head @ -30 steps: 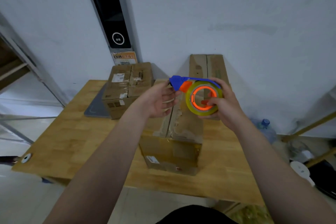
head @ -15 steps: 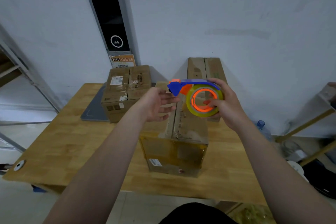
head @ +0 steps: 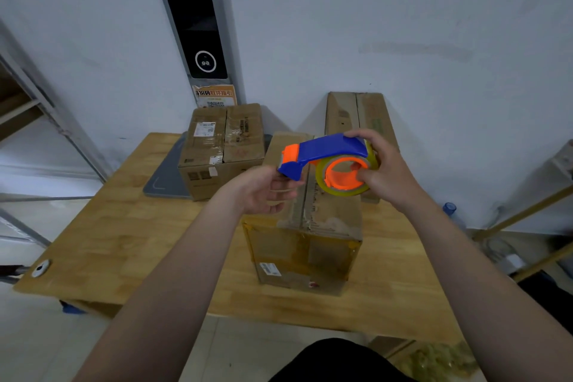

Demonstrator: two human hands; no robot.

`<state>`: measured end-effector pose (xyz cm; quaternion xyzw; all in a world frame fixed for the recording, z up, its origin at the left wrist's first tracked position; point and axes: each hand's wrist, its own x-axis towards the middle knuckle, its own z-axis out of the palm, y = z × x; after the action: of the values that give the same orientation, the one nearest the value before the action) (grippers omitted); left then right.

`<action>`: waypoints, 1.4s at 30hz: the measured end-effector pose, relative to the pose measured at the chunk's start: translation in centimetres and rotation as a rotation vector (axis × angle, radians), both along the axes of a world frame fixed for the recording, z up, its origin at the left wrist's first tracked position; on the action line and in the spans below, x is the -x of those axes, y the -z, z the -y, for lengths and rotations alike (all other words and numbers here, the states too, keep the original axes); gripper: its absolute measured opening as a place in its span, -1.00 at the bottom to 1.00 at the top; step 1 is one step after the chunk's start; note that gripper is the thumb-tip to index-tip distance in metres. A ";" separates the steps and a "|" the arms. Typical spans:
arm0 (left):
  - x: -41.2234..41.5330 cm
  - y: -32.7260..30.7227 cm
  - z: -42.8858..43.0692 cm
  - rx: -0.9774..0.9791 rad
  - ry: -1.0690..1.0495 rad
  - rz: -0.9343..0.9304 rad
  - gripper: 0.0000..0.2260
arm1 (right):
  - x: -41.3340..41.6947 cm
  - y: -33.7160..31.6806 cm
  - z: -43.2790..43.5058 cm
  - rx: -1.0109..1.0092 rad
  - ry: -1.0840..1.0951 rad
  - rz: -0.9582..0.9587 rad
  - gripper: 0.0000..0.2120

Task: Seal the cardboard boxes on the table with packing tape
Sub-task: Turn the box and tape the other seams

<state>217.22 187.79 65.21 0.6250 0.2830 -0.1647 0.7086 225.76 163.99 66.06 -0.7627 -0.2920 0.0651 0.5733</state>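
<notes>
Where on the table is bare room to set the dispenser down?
Bare table left of the near box, in front of the grey mat; also a strip right of it. The back is crowded: far box, leaning cardboard.

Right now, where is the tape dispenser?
Head view, centre-right: the tape dispenser is held in the right hand above the nearest box, left hand at its nose.

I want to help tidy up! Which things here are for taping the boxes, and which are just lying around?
For the job: tape dispenser, gripped by the right hand; left hand at its front; near box; back box; tall box by the wall.

Just lying about: grey mat; water bottle; orange notice; black wall panel.
</notes>
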 end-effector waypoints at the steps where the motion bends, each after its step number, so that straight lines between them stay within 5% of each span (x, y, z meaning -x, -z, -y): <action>1: 0.1 0.1 0.0 -0.002 -0.006 0.002 -0.81 | -0.1 0.1 -0.1 -0.003 -0.009 0.005 -0.29; 12: -0.4 1.2 0.7 -0.009 -0.252 0.074 -0.84 | -1.1 1.2 -0.2 -0.013 -0.041 0.058 -0.27; 21: -0.6 1.8 1.1 -0.286 -0.222 0.139 -0.89 | -1.8 2.6 1.5 0.179 -0.131 0.233 -0.11; 42: 6.0 7.2 -5.0 -0.556 -0.308 0.233 -0.86 | 1.7 8.0 3.5 0.165 -0.027 0.534 -0.32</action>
<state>211.22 192.82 58.05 0.7587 0.3254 0.1005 0.5553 224.03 160.47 58.02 -0.7931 -0.4365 -0.1069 0.4111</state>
